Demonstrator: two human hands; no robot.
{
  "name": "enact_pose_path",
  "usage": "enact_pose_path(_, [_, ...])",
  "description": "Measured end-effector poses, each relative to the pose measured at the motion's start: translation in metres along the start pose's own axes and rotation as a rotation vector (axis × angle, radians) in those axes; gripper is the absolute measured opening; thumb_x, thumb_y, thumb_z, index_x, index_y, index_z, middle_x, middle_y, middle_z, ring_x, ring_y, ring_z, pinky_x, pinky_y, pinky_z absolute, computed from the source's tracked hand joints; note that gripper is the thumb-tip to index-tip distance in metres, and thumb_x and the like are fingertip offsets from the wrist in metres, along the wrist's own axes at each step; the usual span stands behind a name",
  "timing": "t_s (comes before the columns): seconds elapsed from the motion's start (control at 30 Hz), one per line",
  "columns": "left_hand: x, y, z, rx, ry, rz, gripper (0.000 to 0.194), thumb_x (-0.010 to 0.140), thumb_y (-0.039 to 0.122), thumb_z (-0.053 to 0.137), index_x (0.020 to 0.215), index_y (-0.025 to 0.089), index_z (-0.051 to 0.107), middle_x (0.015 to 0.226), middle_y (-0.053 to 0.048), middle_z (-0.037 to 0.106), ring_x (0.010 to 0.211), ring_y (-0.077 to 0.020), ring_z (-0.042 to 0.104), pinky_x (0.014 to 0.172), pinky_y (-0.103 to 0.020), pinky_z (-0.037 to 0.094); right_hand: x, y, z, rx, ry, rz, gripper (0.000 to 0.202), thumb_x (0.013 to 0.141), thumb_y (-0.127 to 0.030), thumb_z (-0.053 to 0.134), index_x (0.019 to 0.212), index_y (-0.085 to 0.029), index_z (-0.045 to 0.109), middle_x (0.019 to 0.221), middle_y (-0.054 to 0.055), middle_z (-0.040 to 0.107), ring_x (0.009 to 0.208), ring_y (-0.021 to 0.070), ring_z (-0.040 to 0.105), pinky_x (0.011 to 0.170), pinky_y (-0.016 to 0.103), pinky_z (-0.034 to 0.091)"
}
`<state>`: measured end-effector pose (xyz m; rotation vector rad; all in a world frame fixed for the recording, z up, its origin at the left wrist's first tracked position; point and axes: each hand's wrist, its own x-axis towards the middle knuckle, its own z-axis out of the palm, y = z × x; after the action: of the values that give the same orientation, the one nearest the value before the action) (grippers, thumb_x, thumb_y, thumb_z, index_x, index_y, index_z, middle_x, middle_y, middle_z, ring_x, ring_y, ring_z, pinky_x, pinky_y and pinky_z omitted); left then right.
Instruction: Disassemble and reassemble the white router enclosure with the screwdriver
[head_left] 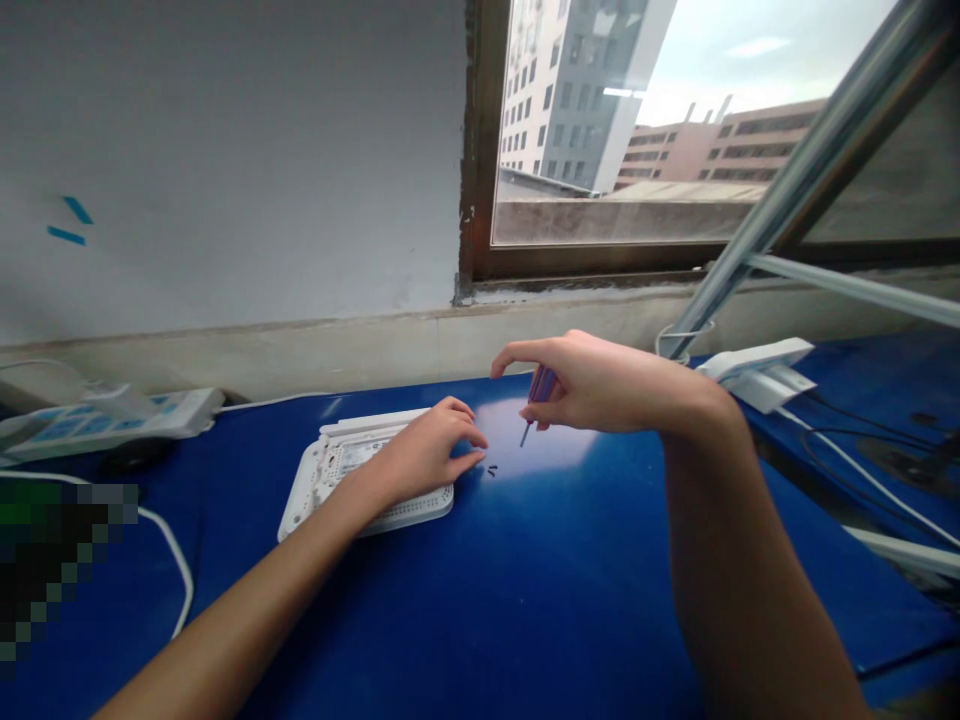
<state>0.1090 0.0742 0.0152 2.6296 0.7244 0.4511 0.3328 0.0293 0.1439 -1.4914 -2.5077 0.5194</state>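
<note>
My right hand (pixel 570 380) holds a small screwdriver (pixel 541 388) with a purple handle, its thin shaft tilted down above the blue tabletop. My left hand (pixel 439 445) reaches over a white router-like device (pixel 311 485) with a vented, perforated face, which lies flat on the table. Thumb and fingers of that hand are apart, and nothing shows between them. Just right of its fingertips lie a few small dark screws (pixel 492 470) on the blue surface. My left forearm and hand cover part of the device.
A white power strip (pixel 180 412) with a plug lies at the left, beside a dark object (pixel 136 455). Another power strip (pixel 772 365) sits at the right by a slanted metal pole (pixel 750 240). Cables (pixel 862 475) run along the right side. Wall and window stand behind the blue table (pixel 525 600).
</note>
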Motion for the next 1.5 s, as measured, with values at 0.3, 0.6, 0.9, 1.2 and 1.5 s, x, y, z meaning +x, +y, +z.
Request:
enact_pose_path(0.3, [-0.047, 0.027, -0.028, -0.378, 0.221, -0.128, 0.015, 0.093, 0.035, 0.070, 0.098, 0.024, 0.078, 0.106, -0.004, 0.074, 0.099, -0.0203, 0.068, 0.090, -0.031, 0.050, 0.015, -0.028, 0.011, 0.238, -0.017, -0.175, 0.036, 0.085, -0.022, 0.072, 0.120, -0.024, 0.065, 0.085, 0.000, 0.078, 0.079, 0.0183, 0.076, 0.067, 0.024, 0.056])
enact_pose_path(0.6, [-0.108, -0.001, -0.041, -0.224, 0.284, -0.310, 0.019, 0.097, 0.032, 0.060, 0.088, 0.021, 0.073, 0.091, -0.001, 0.075, 0.085, -0.0183, 0.068, 0.077, -0.029, 0.047, 0.024, -0.012, 0.061, 0.126, 0.530, 0.044, 0.020, 0.096, -0.037, 0.063, 0.096, -0.018, 0.069, 0.074, 0.003, 0.072, 0.062, 0.0162, 0.067, 0.059, 0.027, 0.051])
enact_pose_path(0.9, [-0.131, -0.016, -0.033, -0.199, 0.445, -0.454, 0.016, 0.092, 0.033, 0.065, 0.088, 0.023, 0.076, 0.092, 0.000, 0.078, 0.084, -0.0188, 0.071, 0.074, -0.028, 0.050, 0.019, -0.010, 0.168, -0.366, 0.497, 0.001, 0.016, 0.098, -0.016, 0.053, 0.100, -0.014, 0.069, 0.089, 0.012, 0.070, 0.089, 0.0258, 0.061, 0.080, 0.038, 0.050])
enact_pose_path(1.2, [-0.135, -0.015, -0.033, -0.179, 0.517, -0.472, 0.016, 0.090, 0.034, 0.066, 0.088, 0.023, 0.077, 0.092, -0.002, 0.078, 0.085, -0.0208, 0.072, 0.077, -0.031, 0.053, 0.015, -0.022, 0.182, -0.303, 0.403, -0.048, 0.016, 0.096, -0.013, 0.053, 0.093, -0.016, 0.069, 0.087, 0.011, 0.065, 0.084, 0.0242, 0.058, 0.074, 0.035, 0.050])
enact_pose_path(1.5, [-0.125, 0.005, -0.021, -0.217, 0.561, -0.365, 0.013, 0.093, 0.030, 0.067, 0.086, 0.021, 0.075, 0.090, -0.003, 0.075, 0.085, -0.0196, 0.070, 0.080, -0.032, 0.053, 0.010, -0.036, 0.166, 0.699, 0.526, 0.054, 0.025, 0.096, -0.039, 0.062, 0.113, -0.021, 0.060, 0.078, 0.002, 0.065, 0.065, 0.0173, 0.061, 0.062, 0.034, 0.052])
